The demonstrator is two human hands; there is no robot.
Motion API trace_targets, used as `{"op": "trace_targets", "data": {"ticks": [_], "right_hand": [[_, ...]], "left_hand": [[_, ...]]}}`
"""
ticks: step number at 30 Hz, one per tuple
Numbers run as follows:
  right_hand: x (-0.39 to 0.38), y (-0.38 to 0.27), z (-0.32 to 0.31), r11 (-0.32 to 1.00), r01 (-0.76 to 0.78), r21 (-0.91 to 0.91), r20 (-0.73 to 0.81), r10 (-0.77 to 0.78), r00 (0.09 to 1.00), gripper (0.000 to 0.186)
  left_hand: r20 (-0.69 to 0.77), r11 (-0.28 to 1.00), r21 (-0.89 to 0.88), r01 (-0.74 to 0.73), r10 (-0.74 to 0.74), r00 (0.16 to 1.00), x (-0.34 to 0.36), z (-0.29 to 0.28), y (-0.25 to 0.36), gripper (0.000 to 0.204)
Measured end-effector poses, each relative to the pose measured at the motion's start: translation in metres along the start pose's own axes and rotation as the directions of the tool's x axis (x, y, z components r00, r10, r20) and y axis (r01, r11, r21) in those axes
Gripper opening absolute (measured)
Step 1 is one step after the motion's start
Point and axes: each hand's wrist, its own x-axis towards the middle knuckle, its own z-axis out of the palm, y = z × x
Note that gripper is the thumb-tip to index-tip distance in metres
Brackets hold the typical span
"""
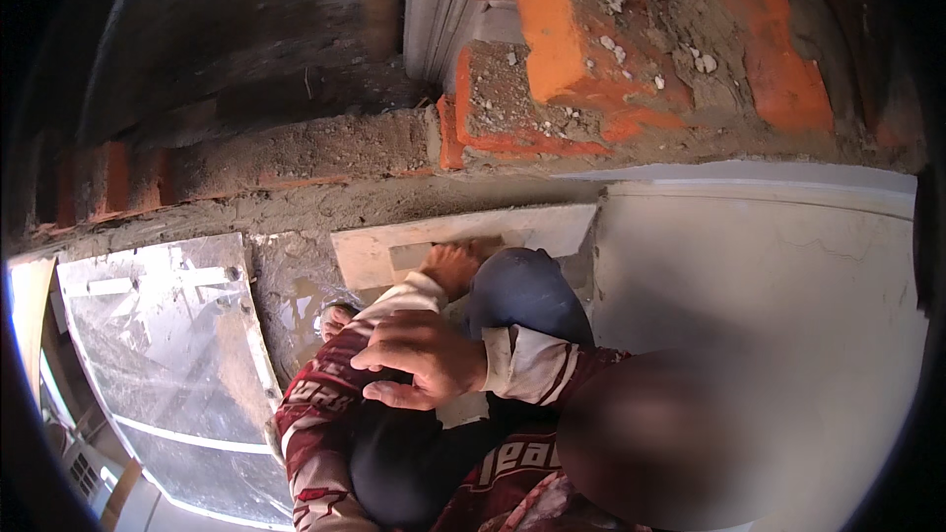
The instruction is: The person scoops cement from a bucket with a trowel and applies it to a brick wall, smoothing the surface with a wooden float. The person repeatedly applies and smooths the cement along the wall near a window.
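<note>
My left hand point(451, 270) reaches forward and is closed on the handle of a long, pale plastering float point(562, 229). The float lies just below the ledge of brick and mortar. Its handle is partly hidden by my fingers. Nearer to me, my right hand point(426, 355) hangs over my lap, empty, with its fingers loosely bent and the thumb apart. Wet grey mortar point(296, 276) shows on the surface left of the float. One of my knees point(527, 296), in dark cloth, stands close to the float's near edge.
A rough brick ledge point(335, 148) runs across the far side, with broken orange bricks point(552, 30) and crumbs of mortar at the right. A smeared, shiny panel point(177, 335) stands at the left. A pale, flat surface point(788, 286) fills the right.
</note>
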Motion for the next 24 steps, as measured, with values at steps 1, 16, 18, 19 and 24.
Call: {"op": "trace_targets", "data": {"ticks": [1,16,18,19,24], "right_hand": [[-0.002,0.000,-0.003,1.000,-0.005,-0.023,-0.008,0.005,1.000,0.025],[-0.027,0.010,-0.045,0.977,-0.152,-0.152,-0.066,0.143,0.987,0.027],[-0.027,0.010,-0.046,0.975,-0.139,-0.175,-0.043,0.133,0.990,0.029],[-0.027,0.011,-0.046,0.971,-0.132,-0.199,-0.030,0.129,0.991,0.030],[-0.027,0.014,-0.045,0.971,-0.153,-0.181,-0.005,0.154,0.988,0.030]], "left_hand": [[-0.010,1.000,-0.009,-0.016,0.016,1.000,0.010,0.003,0.005,0.038],[-0.205,0.995,-0.080,-0.058,0.040,0.978,0.087,0.041,0.016,0.036],[-0.227,0.996,-0.081,-0.042,0.023,0.974,0.086,0.035,0.014,0.037],[-0.220,0.997,-0.070,-0.041,0.025,0.975,0.084,0.031,0.012,0.037],[-0.198,0.997,-0.058,-0.055,0.042,0.979,0.076,0.013,0.004,0.041]]}}
